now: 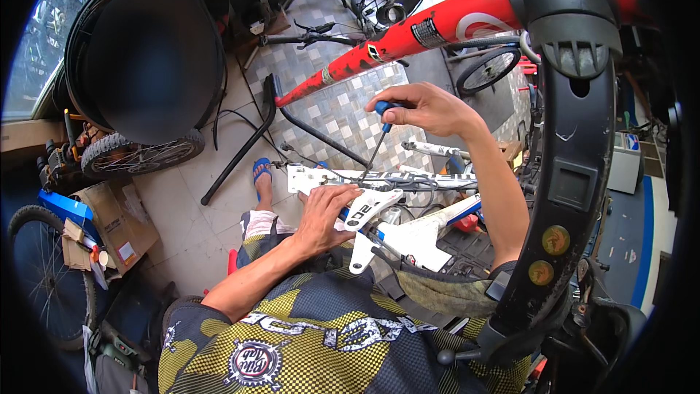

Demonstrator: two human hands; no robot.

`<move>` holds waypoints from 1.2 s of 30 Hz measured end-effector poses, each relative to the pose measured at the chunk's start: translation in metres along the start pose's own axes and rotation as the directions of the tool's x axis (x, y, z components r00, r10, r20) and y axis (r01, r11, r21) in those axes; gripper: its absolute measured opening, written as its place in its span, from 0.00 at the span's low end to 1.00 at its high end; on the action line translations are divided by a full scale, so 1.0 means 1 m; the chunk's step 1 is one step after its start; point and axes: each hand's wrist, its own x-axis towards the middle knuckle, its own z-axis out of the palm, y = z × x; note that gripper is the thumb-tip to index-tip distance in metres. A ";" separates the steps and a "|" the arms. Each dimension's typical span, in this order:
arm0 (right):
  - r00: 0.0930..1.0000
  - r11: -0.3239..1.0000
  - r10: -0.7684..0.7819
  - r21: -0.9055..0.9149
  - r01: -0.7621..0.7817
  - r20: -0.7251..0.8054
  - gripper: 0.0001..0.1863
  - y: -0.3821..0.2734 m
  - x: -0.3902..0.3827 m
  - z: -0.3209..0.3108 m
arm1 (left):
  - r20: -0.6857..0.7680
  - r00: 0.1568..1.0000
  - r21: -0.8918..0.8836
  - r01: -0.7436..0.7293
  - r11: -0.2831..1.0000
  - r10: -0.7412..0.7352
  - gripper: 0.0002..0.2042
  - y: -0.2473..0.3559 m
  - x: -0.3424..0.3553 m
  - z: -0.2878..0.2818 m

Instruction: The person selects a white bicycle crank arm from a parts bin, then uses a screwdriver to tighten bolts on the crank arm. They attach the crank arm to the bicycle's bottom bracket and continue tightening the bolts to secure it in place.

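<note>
Screwdriver (383, 107), blue-handled, sits at one o'clock from the middle of your view, its thin dark shaft slanting down toward the centre. Your right hand (421, 111), at two o'clock, is closed around its handle, with the forearm coming up from four o'clock. The tip points down among the black cables on a long white bicycle part (302, 178); you can't tell whether it touches there.

Your left hand (321, 215) is near the centre, toward seven o'clock, with its fingers laid against a white bracket (362, 211) marked in black. Whether that hand grips or merely steadies can't be told. The bracket lies just toward five o'clock, and beyond it in that direction is a white-and-blue frame piece (419, 243).

Above your hands, a scuffed red tube (408, 34) runs at one o'clock, slanting down toward eleven. A black column (576, 168) stands close to you at three o'clock. At nine you have a blue sandal (261, 168) on the tiled floor (197, 222), and between eight and nine, well apart, a cardboard box (124, 222).
</note>
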 end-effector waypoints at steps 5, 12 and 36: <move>0.998 0.999 -0.048 0.023 0.047 0.043 0.23 0.010 0.018 0.010 | 0.029 0.999 -0.015 0.016 1.000 -0.016 0.48 0.000 0.000 -0.002; 0.994 0.999 -0.031 0.046 0.026 0.109 0.24 0.020 0.025 0.017 | 0.015 0.999 -0.032 0.029 0.999 -0.029 0.47 0.000 0.001 -0.001; 0.979 0.992 -0.019 0.126 -0.007 0.205 0.20 0.035 0.039 0.030 | -0.008 1.000 -0.034 -0.007 0.999 0.006 0.48 0.003 0.005 -0.004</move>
